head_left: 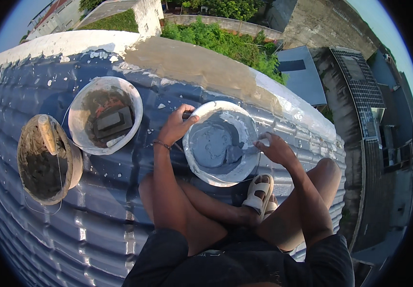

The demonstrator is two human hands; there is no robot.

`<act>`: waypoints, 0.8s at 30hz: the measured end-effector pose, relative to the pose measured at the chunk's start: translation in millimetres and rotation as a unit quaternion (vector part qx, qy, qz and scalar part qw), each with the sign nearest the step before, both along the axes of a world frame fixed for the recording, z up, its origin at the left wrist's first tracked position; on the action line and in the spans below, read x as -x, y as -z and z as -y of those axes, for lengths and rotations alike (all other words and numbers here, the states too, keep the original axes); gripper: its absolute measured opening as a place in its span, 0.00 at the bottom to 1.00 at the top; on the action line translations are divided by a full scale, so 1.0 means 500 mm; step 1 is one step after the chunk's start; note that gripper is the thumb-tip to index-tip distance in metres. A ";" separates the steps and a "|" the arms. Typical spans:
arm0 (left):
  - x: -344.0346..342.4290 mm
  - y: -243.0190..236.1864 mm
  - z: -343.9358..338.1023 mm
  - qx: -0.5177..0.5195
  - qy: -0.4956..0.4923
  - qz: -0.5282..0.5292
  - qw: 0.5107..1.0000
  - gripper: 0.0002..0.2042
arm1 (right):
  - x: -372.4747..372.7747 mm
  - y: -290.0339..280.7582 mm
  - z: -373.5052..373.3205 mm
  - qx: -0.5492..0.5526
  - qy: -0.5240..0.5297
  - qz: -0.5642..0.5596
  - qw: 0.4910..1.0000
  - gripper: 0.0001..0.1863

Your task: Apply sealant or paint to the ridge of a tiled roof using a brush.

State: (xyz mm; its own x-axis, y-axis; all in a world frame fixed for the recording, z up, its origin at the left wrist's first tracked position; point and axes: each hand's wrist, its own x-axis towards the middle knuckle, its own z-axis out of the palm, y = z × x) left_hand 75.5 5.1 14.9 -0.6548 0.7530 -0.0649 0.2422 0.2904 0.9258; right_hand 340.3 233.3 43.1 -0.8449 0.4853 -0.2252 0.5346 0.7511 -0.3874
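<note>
My right fingers [269, 141] are closed on the pale handle of a small spatula [234, 154], its grey-coated blade slanting down to the paste at the lower right. My left fingers [192, 120] grip the rim at the upper left, the thumb lying against it; how far the others wrap I cannot tell. Between them, in front of my crossed legs, stands the white bucket [206, 177], and in it the grey paste [209, 141] lies smooth at the middle and is smeared up the inner wall. I judge the step in hand to be stirring or scooping this paste, with the left steadying the bucket. The next move would call for a firm hold on the rim while the blade sweeps along the wall and gathers a load. Beyond my left wrist sits a second bucket [138, 107], with a dark rectangular tool [114, 122] inside; next to it, farther left, is a third bucket [76, 167] of dark mortar [39, 177], a wooden handle [47, 135] across its rim. All three rest on the blue ribbed roof [101, 210]. Past them runs a ledge [192, 64], brownish-grey along its middle stretch and white towards both ends.
</note>
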 end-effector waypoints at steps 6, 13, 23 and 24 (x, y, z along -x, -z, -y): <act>-0.003 0.000 0.005 0.015 -0.007 -0.028 0.999 0.21 | 0.023 0.006 -0.006 0.101 0.059 -0.045 0.992 0.29; -0.006 0.002 0.004 0.012 -0.017 -0.064 0.998 0.21 | 0.025 0.003 -0.003 0.044 0.083 -0.037 0.995 0.28; -0.014 -0.006 0.005 0.023 -0.025 -0.068 0.997 0.20 | 0.007 -0.003 -0.019 0.297 0.138 -0.026 0.945 0.31; -0.015 -0.006 0.004 0.024 -0.024 -0.070 0.997 0.20 | 0.006 -0.002 -0.020 0.304 0.129 -0.008 0.944 0.32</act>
